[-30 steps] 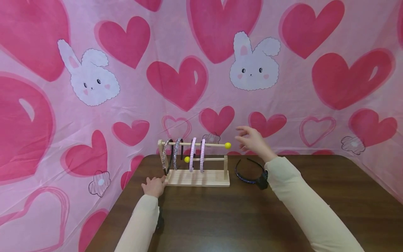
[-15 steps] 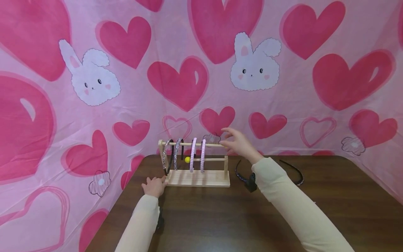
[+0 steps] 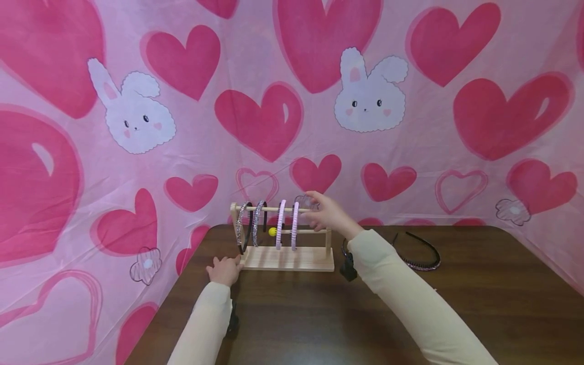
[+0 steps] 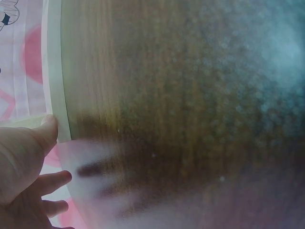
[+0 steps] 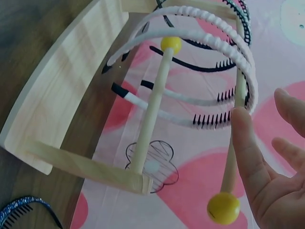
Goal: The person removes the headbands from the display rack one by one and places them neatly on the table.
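Note:
A wooden headband rack (image 3: 315, 262) has two rods. Two lavender headbands (image 3: 294, 235) and two silver glittery headbands (image 3: 256, 223) hang on its upper rod. My right hand (image 3: 329, 215) is at that rod's free end, fingers spread. In the right wrist view the thumb (image 5: 245, 143) is right by the nearer lavender headband (image 5: 181, 34); whether they touch, I cannot tell. My left hand (image 3: 225, 270) lies at the base's left end, its thumb (image 4: 46, 131) touching the wood. The yellow ball (image 5: 223, 208) ending the upper rod is hidden in the head view.
On the brown table (image 3: 296, 314), right of the rack, lies a dark glittery headband (image 3: 422, 265). A blue glittery headband (image 5: 21, 204) lies nearer the rack, partly hidden by the right wrist. Behind the table hangs a pink heart-print cloth (image 3: 255, 50).
My right hand has moved left along the upper rod toward the lavender headbands. Its sleeve now uncovers the dark headband at right and covers more of the blue one. The left hand stays put.

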A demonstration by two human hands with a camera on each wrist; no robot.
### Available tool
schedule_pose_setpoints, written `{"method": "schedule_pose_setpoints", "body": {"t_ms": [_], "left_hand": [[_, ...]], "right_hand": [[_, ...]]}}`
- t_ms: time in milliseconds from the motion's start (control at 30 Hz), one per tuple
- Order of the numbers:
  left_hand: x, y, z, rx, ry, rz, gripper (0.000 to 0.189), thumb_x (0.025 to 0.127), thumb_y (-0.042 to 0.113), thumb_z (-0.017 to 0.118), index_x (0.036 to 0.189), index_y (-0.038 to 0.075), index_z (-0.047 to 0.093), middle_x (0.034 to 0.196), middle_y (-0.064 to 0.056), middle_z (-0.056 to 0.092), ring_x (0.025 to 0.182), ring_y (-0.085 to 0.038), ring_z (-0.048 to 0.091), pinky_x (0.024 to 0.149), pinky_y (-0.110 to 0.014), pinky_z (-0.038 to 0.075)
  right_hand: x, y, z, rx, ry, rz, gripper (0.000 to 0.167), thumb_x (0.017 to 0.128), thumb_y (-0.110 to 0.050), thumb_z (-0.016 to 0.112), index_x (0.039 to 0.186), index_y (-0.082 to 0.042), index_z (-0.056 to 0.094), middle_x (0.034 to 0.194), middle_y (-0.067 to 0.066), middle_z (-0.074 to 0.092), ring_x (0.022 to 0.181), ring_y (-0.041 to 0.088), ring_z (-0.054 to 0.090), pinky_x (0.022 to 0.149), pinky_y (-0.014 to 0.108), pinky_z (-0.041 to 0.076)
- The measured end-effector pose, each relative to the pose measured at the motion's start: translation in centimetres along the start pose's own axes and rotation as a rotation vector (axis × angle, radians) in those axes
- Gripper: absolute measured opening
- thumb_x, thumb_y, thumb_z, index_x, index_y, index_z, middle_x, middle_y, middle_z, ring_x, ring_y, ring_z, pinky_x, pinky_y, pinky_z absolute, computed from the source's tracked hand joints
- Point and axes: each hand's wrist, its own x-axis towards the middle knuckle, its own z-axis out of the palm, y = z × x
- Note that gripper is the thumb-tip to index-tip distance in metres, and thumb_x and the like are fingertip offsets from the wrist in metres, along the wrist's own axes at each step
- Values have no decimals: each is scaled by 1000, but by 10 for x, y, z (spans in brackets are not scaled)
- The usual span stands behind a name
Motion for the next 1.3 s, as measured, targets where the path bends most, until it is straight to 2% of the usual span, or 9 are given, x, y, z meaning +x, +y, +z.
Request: {"method": "schedule_pose_setpoints", "body": {"t_ms": [200, 333, 433, 467, 633, 900, 1100, 1300], "left_hand": [[0, 0, 0, 2, 3, 6, 42, 91, 29, 56, 127, 9, 56, 117, -25, 54, 109, -46, 37, 84, -63, 28], [0, -1, 1, 3, -3, 1, 42, 91, 30, 56, 128, 9, 55, 117, -25, 54, 110, -46, 36, 85, -63, 27], [1, -1, 1, -1, -7, -1, 43, 91, 30, 56, 128, 9, 55, 118, -25, 53, 110, -46, 36, 85, -64, 27], [1, -1, 1, -2, -5, 0, 42, 91, 30, 56, 128, 9, 55, 118, -25, 53, 110, -46, 36, 85, -64, 27], [3, -1, 1, -4, -8, 1, 43, 91, 31, 56, 128, 9, 55, 119, -25, 53, 112, -47, 34, 86, -64, 26], [2, -1, 1, 1, -3, 1, 42, 91, 31, 56, 127, 10, 56, 117, -25, 54, 109, -45, 37, 85, -63, 28], [1, -1, 1, -5, -5, 0, 42, 91, 31, 55, 127, 9, 56, 118, -25, 54, 110, -46, 36, 85, -64, 27], [1, -2, 1, -17, -9, 0, 41, 91, 28, 56, 128, 8, 56, 118, -26, 53, 110, -46, 35, 86, -64, 26]], "right_hand": [[3, -3, 11, -6, -35, 29, 61, 85, -7, 66, 138, -8, 37, 125, 24, 44, 67, 31, 63, 58, 36, 53], [6, -3, 16, 11, -54, 20, 60, 84, -6, 67, 137, -5, 38, 128, 26, 45, 59, 25, 62, 61, 42, 53], [7, -2, 20, 23, -60, 34, 59, 83, -7, 68, 136, -6, 41, 131, 25, 45, 55, 22, 61, 60, 39, 53], [7, -2, 21, 27, -62, 42, 59, 83, -7, 68, 135, -7, 42, 131, 24, 45, 57, 24, 62, 60, 38, 53], [10, -2, 25, 55, -57, 64, 58, 81, -6, 69, 134, -6, 44, 129, 24, 47, 62, 31, 63, 57, 35, 53], [13, 0, 30, 49, -14, 81, 55, 82, -5, 69, 132, -8, 47, 128, 20, 48, 61, 23, 63, 63, 41, 53], [11, -5, 25, 84, 7, 44, 54, 83, 1, 65, 133, -4, 46, 123, 25, 51, 57, 21, 62, 56, 35, 53], [9, -11, 14, 111, 33, -1, 52, 83, 1, 64, 132, -1, 47, 123, 24, 49, 57, 22, 62, 55, 36, 53]]}}
